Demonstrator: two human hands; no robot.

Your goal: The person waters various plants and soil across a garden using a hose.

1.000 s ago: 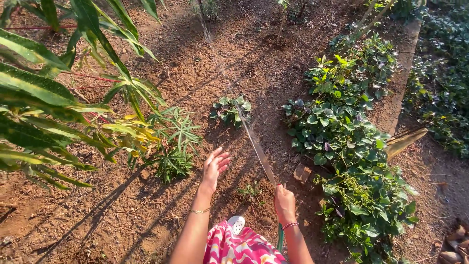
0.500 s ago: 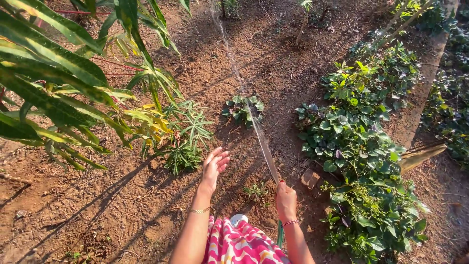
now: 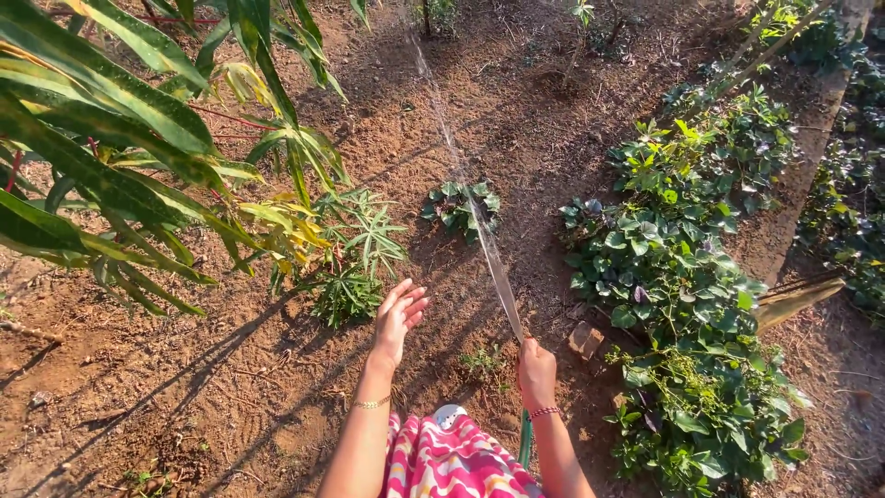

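Observation:
My right hand [image 3: 536,373] is closed round the end of a green hose [image 3: 525,441] that runs down past my pink patterned skirt. A thin jet of water [image 3: 479,221] leaves the hose and arcs up and away over the brown soil. It passes above a small dark-leaved plant [image 3: 458,205]. My left hand [image 3: 398,318] is held out empty over the soil, fingers apart, just right of a low spiky-leaved plant [image 3: 348,277]. A gold bracelet sits on my left wrist and a beaded one on my right.
Long green leaves of a tall plant [image 3: 111,138] fill the upper left. A dense bed of broad-leaved greens [image 3: 682,277] runs down the right, with a brick [image 3: 584,338] at its edge. A concrete border [image 3: 793,175] lies beyond. A small weed [image 3: 481,360] grows between my hands.
The view has shifted slightly left and down, so the plants sit further right in frame. Both hands keep their pose and the water jet keeps spraying forward.

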